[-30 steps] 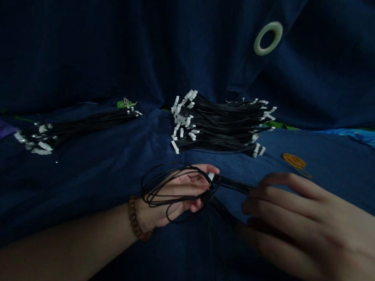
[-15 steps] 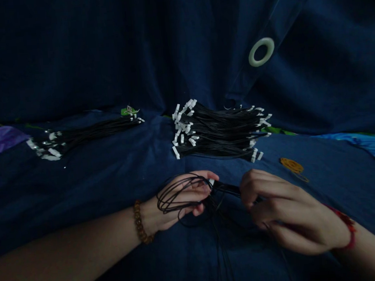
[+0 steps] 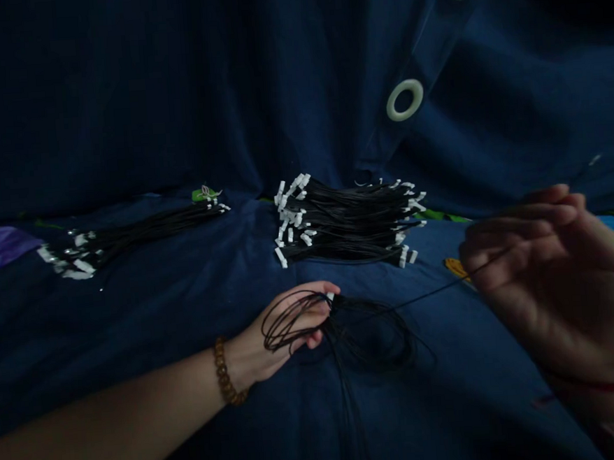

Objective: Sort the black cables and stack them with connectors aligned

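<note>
Left hand [image 3: 292, 322] closes on a tangle of black wires [image 3: 367, 338]; right hand [image 3: 546, 276] pinches 1 single wire [image 3: 427, 293] stretched out from it.
Many loops remain in the tangle at the left grip; beyond it lie 2 tidier bundles, a large wire bundle [image 3: 348, 220] with white connectors and a slimmer bundle [image 3: 144, 231], on dark blue cloth [image 3: 187, 315].

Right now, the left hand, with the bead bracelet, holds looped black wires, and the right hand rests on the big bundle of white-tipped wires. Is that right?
No: the right hand is not on the big bundle of white-tipped wires. The head view shows it held up to the right, apart from the bundle, a thin black wire running to its fingers.
</note>
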`<state>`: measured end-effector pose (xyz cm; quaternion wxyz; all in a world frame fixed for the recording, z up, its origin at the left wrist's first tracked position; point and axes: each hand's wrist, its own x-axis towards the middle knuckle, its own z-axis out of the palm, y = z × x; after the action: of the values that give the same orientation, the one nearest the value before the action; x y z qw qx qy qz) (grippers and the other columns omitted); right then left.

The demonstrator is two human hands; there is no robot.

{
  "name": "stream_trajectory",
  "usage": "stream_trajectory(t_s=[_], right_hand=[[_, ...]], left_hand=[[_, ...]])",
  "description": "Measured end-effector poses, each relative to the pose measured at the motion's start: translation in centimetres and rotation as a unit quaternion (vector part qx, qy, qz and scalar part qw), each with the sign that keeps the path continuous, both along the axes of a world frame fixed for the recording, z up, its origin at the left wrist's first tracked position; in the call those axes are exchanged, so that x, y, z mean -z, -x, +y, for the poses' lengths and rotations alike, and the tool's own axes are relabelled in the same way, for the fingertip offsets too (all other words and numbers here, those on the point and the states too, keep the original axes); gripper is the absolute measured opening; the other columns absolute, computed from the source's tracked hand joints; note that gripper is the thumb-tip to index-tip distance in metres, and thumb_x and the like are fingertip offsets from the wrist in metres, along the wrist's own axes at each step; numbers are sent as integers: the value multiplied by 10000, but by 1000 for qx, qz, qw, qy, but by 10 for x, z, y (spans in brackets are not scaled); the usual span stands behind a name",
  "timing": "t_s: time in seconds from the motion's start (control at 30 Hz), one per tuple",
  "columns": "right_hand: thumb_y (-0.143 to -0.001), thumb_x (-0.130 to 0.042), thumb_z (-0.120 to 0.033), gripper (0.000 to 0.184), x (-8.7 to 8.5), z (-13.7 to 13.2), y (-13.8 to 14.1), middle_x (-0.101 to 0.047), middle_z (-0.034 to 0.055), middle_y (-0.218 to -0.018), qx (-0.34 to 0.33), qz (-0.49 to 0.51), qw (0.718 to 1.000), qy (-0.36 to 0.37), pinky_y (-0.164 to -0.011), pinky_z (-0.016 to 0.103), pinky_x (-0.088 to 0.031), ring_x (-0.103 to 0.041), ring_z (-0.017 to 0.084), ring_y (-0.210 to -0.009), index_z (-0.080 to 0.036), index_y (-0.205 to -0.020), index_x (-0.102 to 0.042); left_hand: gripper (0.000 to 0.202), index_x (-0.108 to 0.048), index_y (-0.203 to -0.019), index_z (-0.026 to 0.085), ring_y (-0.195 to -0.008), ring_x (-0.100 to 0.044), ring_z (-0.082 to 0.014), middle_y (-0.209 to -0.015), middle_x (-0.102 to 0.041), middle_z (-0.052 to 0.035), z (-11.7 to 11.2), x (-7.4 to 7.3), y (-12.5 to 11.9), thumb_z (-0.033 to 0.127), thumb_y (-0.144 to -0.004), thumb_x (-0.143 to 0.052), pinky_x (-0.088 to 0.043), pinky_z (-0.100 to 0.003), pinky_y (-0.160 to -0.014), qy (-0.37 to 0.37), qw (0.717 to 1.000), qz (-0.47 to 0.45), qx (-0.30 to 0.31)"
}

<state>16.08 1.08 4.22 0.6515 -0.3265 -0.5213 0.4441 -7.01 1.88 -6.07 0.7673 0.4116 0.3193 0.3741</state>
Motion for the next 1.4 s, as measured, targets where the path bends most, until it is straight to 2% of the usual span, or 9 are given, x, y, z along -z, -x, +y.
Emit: stream_trajectory(t_s=[0.1, 0.23, 0.33, 0.43, 0.5, 0.97, 1.07, 1.27, 1.4], right_hand=[[-884, -375, -279, 198, 5, -16, 15, -194, -36, -569, -56, -76, 995, 28, -336, 186, -203, -233, 94, -444, -213, -728, -478], [-863, -475, -265, 131, 32, -31, 37, -528, -32, -577, -132, -279, 947, 91, -355, 166, -310, -425, 70, -430, -185, -967, -485], [-863, -457, -170, 120, 49, -37, 42, -620, -13, -722, -77, -441, 894, -32, -470, 182, -418, -568, 86, -569, -190, -979, -479], [-853, -449, -125, 82, 57, -39, 41, -595, 1, -719, 40, -560, 804, -194, -542, 237, -431, -571, 118, -619, -176, -839, -510], [-863, -426, -121, 100, 60, -39, 40, -574, 4, -690, 64, -585, 773, -237, -538, 256, -426, -551, 129, -597, -170, -830, -506], [-867, -413, -129, 105, 64, -40, 37, -571, 0, -715, 29, -574, 781, -245, -545, 257, -401, -514, 125, -609, -168, -880, -509], [-883, -372, -143, 152, 61, -40, 38, -585, 13, -721, 35, -583, 767, -264, -551, 262, -422, -525, 139, -624, -158, -905, -522], [-904, -277, -149, 305, 55, -39, 40, -592, 57, -673, 54, -621, 712, -324, -506, 298, -451, -545, 177, -592, -100, -920, -578], [-894, -306, -140, 287, 55, -39, 39, -591, 62, -670, 51, -629, 703, -328, -499, 301, -454, -551, 184, -595, -88, -931, -586]], left_hand=[[398, -510, -1108, 189, -540, -477, -13, -763, -476, 14, 3, 2, 0, 231, -733, -635, -391, -102, -485, -13, 1000, 7, 9], [391, -513, -1074, 183, -494, -473, -6, -752, -465, 21, 4, 3, -3, 231, -712, -654, -393, -101, -441, -45, 999, -3, 15], [373, -533, -1024, 167, -465, -478, -7, -733, -462, 21, 1, 4, -5, 299, -700, -663, -388, -94, -406, -53, 998, -6, -14], [388, -535, -1014, 163, -469, -473, -3, -709, -462, 24, -2, 3, -7, 314, -685, -677, -393, -84, -412, -46, 998, -4, -35], [395, -535, -1007, 165, -464, -462, -2, -697, -465, 26, -3, 2, -7, 323, -677, -684, -391, -82, -407, -44, 998, -2, -33], [315, -563, -973, 176, -481, -473, -4, -695, -479, 23, -3, 2, -6, 291, -699, -671, -397, -82, -427, -39, 998, -43, 1], [308, -570, -970, 183, -476, -473, -2, -687, -480, 27, -2, 2, -6, 290, -699, -671, -401, -78, -421, -42, 998, -46, 8], [307, -573, -990, 183, -483, -472, 0, -701, -480, 24, -2, 3, -5, 282, -712, -658, -426, -77, -426, -52, 998, -37, 16], [292, -570, -1003, 193, -480, -464, 3, -697, -473, 28, 0, 5, -4, 275, -731, -638, -431, -77, -426, -65, 996, -45, 35]])
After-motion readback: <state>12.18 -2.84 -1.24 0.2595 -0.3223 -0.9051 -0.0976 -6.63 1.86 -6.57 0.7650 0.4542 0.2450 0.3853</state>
